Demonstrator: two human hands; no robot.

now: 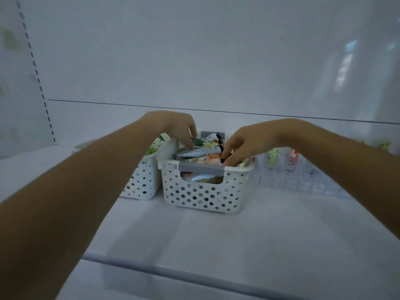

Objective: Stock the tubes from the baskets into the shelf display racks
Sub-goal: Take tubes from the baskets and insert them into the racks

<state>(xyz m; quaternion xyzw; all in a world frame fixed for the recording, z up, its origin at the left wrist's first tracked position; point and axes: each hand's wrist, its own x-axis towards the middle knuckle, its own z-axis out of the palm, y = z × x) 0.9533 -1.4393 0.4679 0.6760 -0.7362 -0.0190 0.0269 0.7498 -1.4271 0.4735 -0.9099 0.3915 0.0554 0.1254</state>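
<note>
A white perforated basket (201, 193) with grey handles stands mid-shelf, heaped with printed tubes (198, 152). Both my hands reach into it. My left hand (179, 128) has its fingertips down on a green-printed tube (198, 141) at the basket's back left. My right hand (244, 146) digs its fingers among the tubes at the right side; what they hold is hidden. A second white basket (142, 180) stands to the left, partly behind my left forearm. A clear display rack (287, 180) with a few upright tubes (273, 156) sits to the right.
The white shelf (216, 245) stretches toward me, ending in a front lip (173, 271). A white back panel rises behind, and a slotted upright (36, 72) runs along the left. Blurred green items show at the far left.
</note>
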